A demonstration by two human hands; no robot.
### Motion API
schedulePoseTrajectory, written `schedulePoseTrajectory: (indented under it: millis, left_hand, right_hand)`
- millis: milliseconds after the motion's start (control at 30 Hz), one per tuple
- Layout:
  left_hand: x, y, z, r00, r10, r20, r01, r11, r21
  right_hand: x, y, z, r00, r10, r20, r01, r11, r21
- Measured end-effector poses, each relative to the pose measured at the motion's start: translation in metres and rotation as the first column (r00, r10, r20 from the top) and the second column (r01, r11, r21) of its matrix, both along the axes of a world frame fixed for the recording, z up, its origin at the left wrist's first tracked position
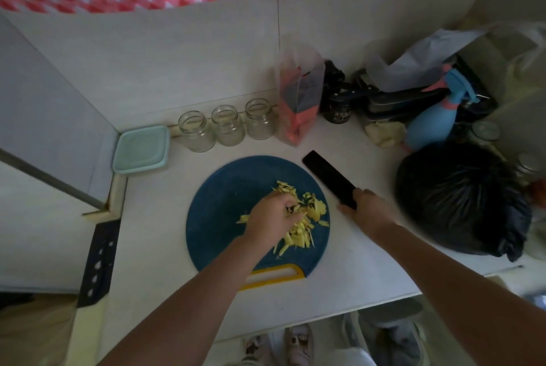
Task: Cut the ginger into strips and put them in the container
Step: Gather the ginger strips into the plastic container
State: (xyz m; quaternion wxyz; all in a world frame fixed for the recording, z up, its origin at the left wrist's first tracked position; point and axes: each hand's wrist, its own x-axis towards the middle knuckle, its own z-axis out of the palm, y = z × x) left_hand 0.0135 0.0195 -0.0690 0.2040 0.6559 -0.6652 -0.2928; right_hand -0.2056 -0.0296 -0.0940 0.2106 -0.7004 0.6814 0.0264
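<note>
Yellow ginger strips [298, 235] lie in a loose pile on the round blue cutting board [224, 194], which has a yellow handle at its near edge. My left hand [273, 218] is over the pile, its fingers curled down into the strips and gathering some. My right hand [367, 209] grips the handle of a black cleaver [328, 178], whose blade lies flat on the counter just right of the board. A pale green lidded container [141, 149] sits at the far left corner of the counter.
Three empty glass jars [227, 126] stand in a row behind the board. A clear bag with red contents [300, 100], dark bottles, a blue spray bottle [434, 120] and a black rubbish bag [464, 203] crowd the right side. The counter's front edge is close below the board.
</note>
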Motion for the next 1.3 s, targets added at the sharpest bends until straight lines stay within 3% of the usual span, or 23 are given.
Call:
schedulePoseTrajectory:
  millis: [167,233,300,467,633,900,1100,1200,1300]
  left_hand:
    - [-0.042,-0.017,-0.015,0.942,-0.002,0.335,0.004,1.0,-0.005]
    - [-0.045,-0.018,-0.02,0.924,0.011,0.381,0.001,0.999,-0.032]
    - [-0.044,-0.018,-0.023,0.933,0.026,0.359,-0.009,0.999,-0.047]
    - [-0.03,-0.017,-0.026,0.991,0.087,0.1,-0.077,0.992,-0.101]
    - [-0.022,-0.019,-0.018,0.993,0.108,-0.04,-0.112,0.987,-0.117]
    - [-0.008,-0.024,-0.016,0.995,0.093,-0.045,-0.095,0.995,-0.039]
    - [0.031,-0.023,0.003,0.998,0.052,0.017,-0.05,0.995,-0.088]
    - [0.073,-0.022,0.008,0.991,0.121,0.048,-0.116,0.989,-0.093]
    - [0.122,-0.02,0.012,0.974,0.219,0.064,-0.214,0.974,-0.077]
  right_hand:
    - [0.002,-0.001,-0.001,1.0,0.002,-0.015,-0.002,1.0,-0.003]
    - [0.002,-0.001,-0.001,1.0,0.0,-0.014,0.0,1.0,-0.007]
    - [0.002,-0.001,0.0,1.0,-0.007,0.004,0.007,1.0,0.001]
    - [0.001,-0.001,0.0,0.999,-0.016,0.029,0.015,1.0,0.014]
    - [0.004,-0.003,0.0,1.0,-0.008,0.012,0.007,1.0,0.012]
    - [0.008,-0.009,0.007,0.999,0.01,-0.045,-0.008,0.999,0.049]
    - [0.008,-0.015,0.018,0.988,0.097,-0.121,-0.082,0.989,0.126]
    - [0.018,-0.026,0.034,0.971,0.138,-0.194,-0.127,0.99,0.067]
    - [0.047,-0.04,0.053,0.969,0.185,-0.165,-0.192,0.981,-0.029]
